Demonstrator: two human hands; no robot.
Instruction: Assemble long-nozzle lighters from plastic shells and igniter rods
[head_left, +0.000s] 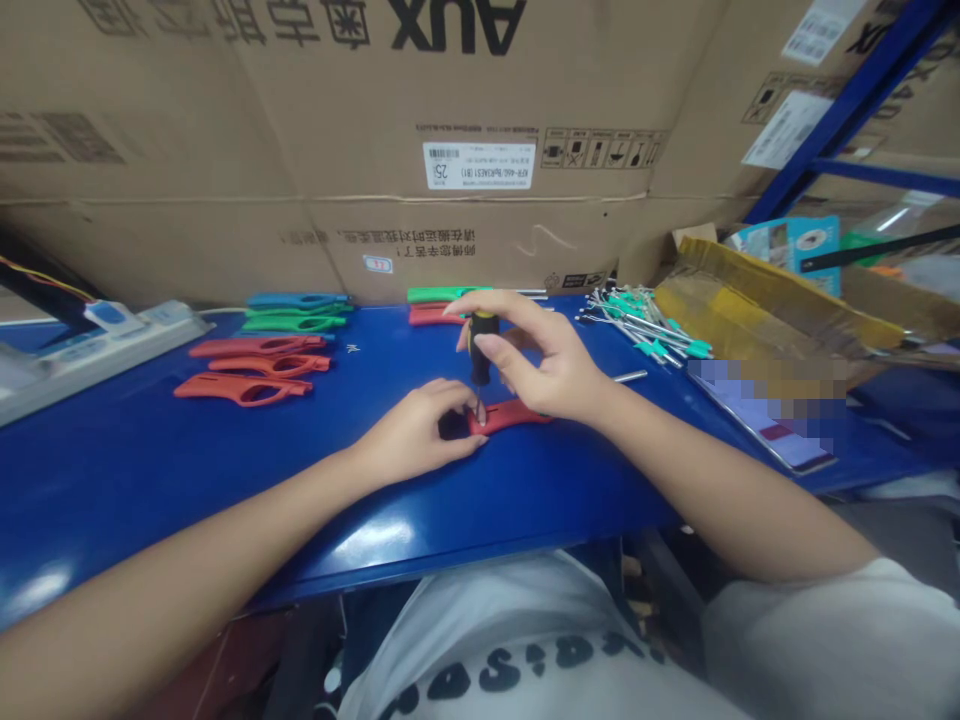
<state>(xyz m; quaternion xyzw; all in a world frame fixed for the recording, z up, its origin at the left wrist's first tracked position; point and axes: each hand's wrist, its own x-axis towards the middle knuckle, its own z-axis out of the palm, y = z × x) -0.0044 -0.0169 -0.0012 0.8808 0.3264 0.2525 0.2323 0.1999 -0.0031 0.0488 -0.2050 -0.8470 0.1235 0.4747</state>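
In the head view my left hand (420,428) pinches the end of a red lighter handle (517,413) lying flat on the blue table. A metal rod (631,377) shows beyond my right wrist; I cannot tell whether it belongs to this handle. My right hand (544,355) is wrapped round a short black and yellow screwdriver (480,352). The screwdriver stands upright, its tip down at the handle's left end beside my left fingertips. Behind my right hand lie a green lighter (435,294) and a red one (431,315), partly covered by the fingers.
Red handle shells (244,388) and green and blue ones (296,310) lie at the left, near a power strip (120,335). Several metal rods with green parts (649,322) are heaped at the right, by an open carton (750,300) and a phone (765,415). Large cardboard (322,130) stands behind.
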